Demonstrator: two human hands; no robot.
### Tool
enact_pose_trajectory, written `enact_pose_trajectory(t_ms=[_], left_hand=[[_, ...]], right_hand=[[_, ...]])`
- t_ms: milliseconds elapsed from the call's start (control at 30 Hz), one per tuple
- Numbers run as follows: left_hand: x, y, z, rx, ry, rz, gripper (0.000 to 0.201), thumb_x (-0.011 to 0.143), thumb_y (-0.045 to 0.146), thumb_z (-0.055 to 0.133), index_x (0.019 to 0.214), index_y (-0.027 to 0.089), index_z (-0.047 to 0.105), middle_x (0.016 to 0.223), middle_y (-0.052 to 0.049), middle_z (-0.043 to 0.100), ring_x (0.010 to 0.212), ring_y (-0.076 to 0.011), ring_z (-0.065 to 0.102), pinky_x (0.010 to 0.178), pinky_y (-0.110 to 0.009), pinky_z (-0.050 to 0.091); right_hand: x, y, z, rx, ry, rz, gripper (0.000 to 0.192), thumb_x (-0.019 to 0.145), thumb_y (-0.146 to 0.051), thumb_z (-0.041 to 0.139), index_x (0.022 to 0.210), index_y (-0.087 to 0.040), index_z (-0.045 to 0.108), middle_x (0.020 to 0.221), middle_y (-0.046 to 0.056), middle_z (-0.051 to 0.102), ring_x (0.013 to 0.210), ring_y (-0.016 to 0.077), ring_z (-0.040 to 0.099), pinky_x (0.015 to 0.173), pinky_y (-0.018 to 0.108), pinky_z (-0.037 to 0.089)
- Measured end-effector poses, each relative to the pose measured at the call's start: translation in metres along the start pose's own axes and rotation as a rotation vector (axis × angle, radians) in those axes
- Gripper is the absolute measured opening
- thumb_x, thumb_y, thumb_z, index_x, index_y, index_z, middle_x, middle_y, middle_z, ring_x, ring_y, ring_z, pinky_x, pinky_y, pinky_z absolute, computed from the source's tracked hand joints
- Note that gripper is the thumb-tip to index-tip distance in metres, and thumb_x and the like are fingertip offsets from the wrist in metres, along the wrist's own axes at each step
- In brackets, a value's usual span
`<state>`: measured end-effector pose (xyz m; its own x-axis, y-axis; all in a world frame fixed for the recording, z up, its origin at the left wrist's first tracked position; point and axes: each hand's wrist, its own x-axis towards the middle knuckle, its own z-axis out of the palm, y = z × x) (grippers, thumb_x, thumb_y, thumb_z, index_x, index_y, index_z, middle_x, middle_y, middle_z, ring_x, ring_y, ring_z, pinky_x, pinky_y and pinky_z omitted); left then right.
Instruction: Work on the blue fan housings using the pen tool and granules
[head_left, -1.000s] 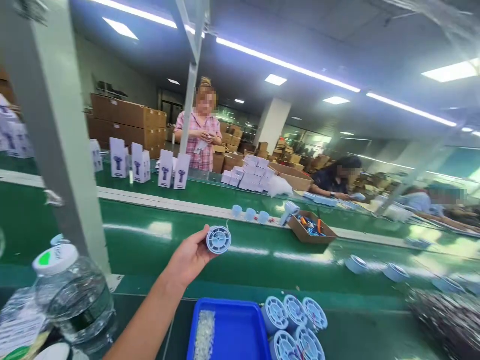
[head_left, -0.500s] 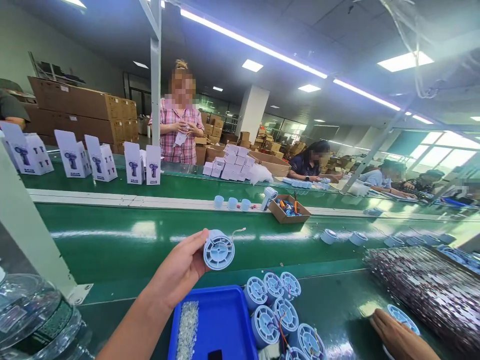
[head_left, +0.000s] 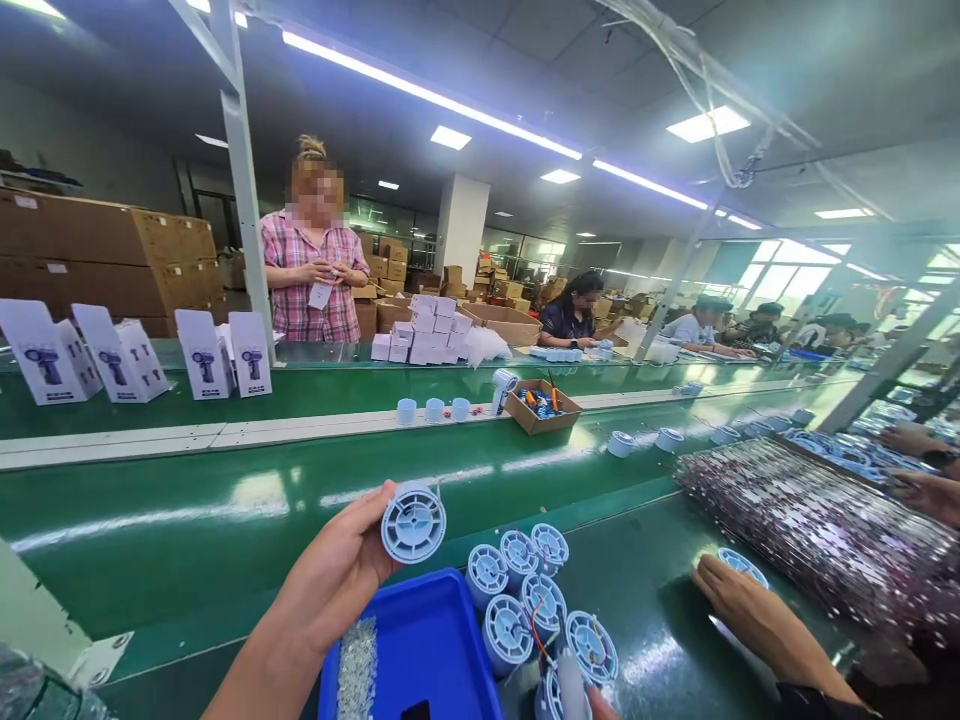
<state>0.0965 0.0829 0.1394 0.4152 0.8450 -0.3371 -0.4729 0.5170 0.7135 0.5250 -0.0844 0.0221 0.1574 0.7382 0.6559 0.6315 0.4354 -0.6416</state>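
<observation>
Pale-blue round plastic fan housing [head_left: 413, 523] pinched in left hand [head_left: 337, 585] fingertips, lifted above green belt [head_left: 225, 520], grille face toward wearer; ribs look clean, thin wire off top edge. Just right of that hand: cluster of like housings [head_left: 525, 600], trailing wires, seemingly awaiting handling. Below it: blue plastic tray [head_left: 435, 650] with clear small bits. Right hand [head_left: 750, 610] flat, fingers spread over another housing [head_left: 742, 565] on bench; grip unclear. Judging by pile, plenty left.

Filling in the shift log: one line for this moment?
left hand: holds round fan part | right hand: on fan part | blue tray below
</observation>
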Motion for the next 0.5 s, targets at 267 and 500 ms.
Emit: enact_pose_trajectory(t_ms=[267, 500], left_hand=[[-0.005, -0.006, 0.007, 0.063, 0.014, 0.009, 0.01, 0.085, 0.017, 0.057, 0.082, 0.011, 0.064, 0.08, -0.005, 0.063, 0.066, -0.0143, 0.061, 0.052, -0.026, 0.052], [-0.012, -0.014, 0.01, 0.127, -0.083, 0.041, 0.014, 0.082, 0.027, 0.065, 0.08, 0.013, 0.066, 0.076, -0.002, 0.061, 0.062, -0.0095, 0.053, 0.054, -0.021, 0.05]], right_hand=[[0.005, -0.019, 0.004, 0.108, 0.216, 0.07, 0.039, 0.089, -0.056, 0.058, 0.064, -0.028, 0.069, 0.052, -0.003, 0.051, 0.051, 0.0114, 0.052, 0.045, 0.022, 0.046], [-0.006, -0.159, 0.175, 0.062, 0.498, -0.104, 0.014, 0.084, -0.032, 0.073, 0.092, -0.024, 0.065, 0.082, 0.004, 0.063, 0.07, 0.0222, 0.063, 0.051, 0.032, 0.057]])
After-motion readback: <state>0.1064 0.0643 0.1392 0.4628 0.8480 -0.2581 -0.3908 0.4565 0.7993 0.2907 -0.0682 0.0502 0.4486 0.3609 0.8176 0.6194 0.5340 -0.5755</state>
